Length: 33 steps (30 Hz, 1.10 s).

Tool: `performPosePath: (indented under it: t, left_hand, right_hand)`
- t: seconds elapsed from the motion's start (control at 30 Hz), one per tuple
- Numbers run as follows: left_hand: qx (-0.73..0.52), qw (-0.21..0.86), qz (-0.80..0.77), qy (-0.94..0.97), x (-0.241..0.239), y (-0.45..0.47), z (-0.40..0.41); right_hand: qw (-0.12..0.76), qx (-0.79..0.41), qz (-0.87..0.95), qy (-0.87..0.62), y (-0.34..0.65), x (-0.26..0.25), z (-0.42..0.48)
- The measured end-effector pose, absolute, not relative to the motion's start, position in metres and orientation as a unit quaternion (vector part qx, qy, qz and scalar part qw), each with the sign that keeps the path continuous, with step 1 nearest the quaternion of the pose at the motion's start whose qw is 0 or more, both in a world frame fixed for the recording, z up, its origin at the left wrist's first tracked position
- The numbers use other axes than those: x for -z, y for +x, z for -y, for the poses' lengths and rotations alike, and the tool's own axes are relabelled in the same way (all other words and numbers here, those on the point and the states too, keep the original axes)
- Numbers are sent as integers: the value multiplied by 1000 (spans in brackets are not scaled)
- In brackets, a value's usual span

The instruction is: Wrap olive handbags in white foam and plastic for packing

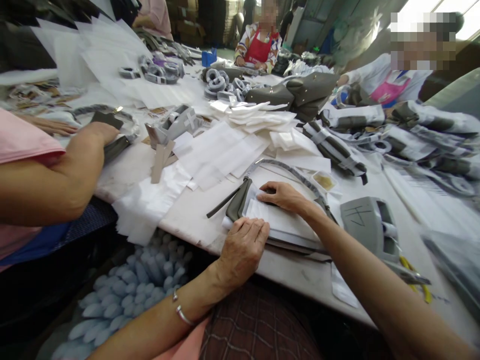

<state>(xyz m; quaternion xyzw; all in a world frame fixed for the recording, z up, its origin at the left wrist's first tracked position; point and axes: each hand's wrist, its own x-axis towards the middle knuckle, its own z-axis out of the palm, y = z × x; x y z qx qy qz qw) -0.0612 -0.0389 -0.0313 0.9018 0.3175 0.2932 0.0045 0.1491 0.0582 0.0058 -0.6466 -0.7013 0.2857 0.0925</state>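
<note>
A grey handbag lies flat at the near table edge, partly covered by white tissue paper. Its curved handle arcs beyond it. My left hand rests on the paper's near edge, fingers together and bent over it. My right hand lies flat on the paper's far side, fingers stretched toward the bag's left end. Neither hand grips anything that I can make out.
A co-worker's arm in a pink sleeve reaches across the left. Loose tissue sheets, grey straps and wrapped bags crowd the table. A grey tape dispenser stands to the right. Two people sit at the far side.
</note>
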Motion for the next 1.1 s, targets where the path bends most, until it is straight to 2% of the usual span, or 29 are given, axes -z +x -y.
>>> performPosePath:
  t: [0.17,0.33,0.4,0.5,0.6,0.73,0.87,1.0,1.1]
  left_hand:
    - [-294,17,-308,905,26,-63,37]
    - [-312,87,-278,904,17,-75,30]
    - [-320,98,-270,903,17,-82,26]
    - [-295,57,-273,914,22,-88,20]
    - [-258,27,-286,922,29,-89,17]
    - [-254,39,-281,925,29,-87,14]
    - [-292,77,-272,914,23,-94,8]
    - [-339,61,-354,870,25,-105,-7]
    - [-318,80,-415,849,29,-108,-24]
  right_hand:
    - [133,-81,723,-673,145,-16,-47]
    - [246,-22,729,-638,162,-39,6]
    - [235,5,740,-631,170,-38,35]
    - [162,35,757,-632,176,-18,71]
    - [104,30,756,-645,177,7,86]
    - [83,-13,749,-658,177,14,85]
    - [93,-56,739,-665,179,-5,80]
    - [132,-57,715,-685,177,-19,60]
    - [137,-68,691,-706,174,-16,37]
